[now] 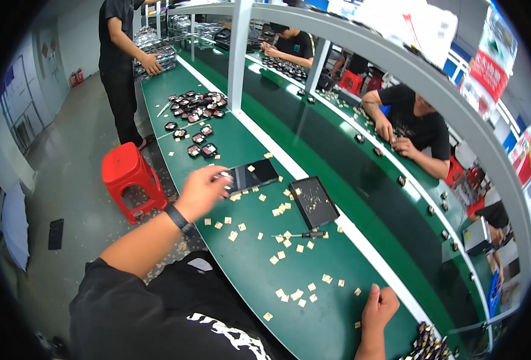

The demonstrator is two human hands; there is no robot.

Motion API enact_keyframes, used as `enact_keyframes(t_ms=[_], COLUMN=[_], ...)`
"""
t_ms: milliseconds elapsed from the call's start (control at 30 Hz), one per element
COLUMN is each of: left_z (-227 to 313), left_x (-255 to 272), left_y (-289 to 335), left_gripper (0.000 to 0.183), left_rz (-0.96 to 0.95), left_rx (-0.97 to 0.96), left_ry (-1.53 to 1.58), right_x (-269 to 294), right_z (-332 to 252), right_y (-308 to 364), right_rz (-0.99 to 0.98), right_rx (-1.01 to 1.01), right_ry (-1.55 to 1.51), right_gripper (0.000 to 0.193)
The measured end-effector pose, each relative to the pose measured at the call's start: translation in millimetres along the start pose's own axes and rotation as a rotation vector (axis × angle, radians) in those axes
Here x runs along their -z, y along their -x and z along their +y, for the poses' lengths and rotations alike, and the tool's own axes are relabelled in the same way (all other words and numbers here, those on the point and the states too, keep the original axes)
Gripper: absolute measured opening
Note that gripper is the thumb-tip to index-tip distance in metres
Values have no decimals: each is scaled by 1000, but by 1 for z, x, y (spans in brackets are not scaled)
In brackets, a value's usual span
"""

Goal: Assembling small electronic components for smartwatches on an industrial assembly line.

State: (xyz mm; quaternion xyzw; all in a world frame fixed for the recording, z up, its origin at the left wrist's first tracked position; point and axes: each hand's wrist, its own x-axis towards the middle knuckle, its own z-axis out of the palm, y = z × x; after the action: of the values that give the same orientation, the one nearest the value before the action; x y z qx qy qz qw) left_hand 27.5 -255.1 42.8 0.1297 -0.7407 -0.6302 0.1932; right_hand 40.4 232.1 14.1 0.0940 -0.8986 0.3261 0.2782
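My left hand (201,193), with a black band on its wrist, is over the table's left edge beside a dark phone-like slab (258,174). Its fingers are bent together, and a small white-and-dark piece shows at their tips, too small to name. My right hand (381,305) is closed in a fist at the lower right, thumb up. Whatever it may hold is hidden. Between the hands lie a screwdriver (307,234) with a dark handle and a black tray (325,215) holding tiny bits. Small square cream-coloured pieces (297,295) are scattered around them.
Small black parts (196,107) are heaped farther up the green table (241,282); another heap (427,345) is near my right forearm. A white post (240,57) rises beyond the tray. A red stool (124,171) stands left. Other people work across the belt; one stands far left.
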Motion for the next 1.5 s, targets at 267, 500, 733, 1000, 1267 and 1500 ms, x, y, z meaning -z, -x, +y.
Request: enact_keyframes(t_ms=[267,500,733,1000,1267,1500], left_z=[-51,-70,-102,-1,56,44], left_x=[104,119,147,81,-6,-57], left_y=[-37,-60,-100,-54,18,110], left_gripper=[27,26,32,36,12,12], left_rz=[58,-34,-161,93,-338,-904], left_rx=[27,-12,-207,-805,-1076,-1046], left_ry=[-197,-271,-575,-1007,-612,-183], right_x=[11,85,151,168,176,187], right_z=[2,-56,-31,-17,-5,4], right_y=[12,48,156,207,206,227], right_rz=[161,215,291,379,341,456], right_rx=[-46,-133,-631,-805,-859,-604], right_ry=[-70,505,909,954,939,708], right_gripper=[56,23,48,61,49,31])
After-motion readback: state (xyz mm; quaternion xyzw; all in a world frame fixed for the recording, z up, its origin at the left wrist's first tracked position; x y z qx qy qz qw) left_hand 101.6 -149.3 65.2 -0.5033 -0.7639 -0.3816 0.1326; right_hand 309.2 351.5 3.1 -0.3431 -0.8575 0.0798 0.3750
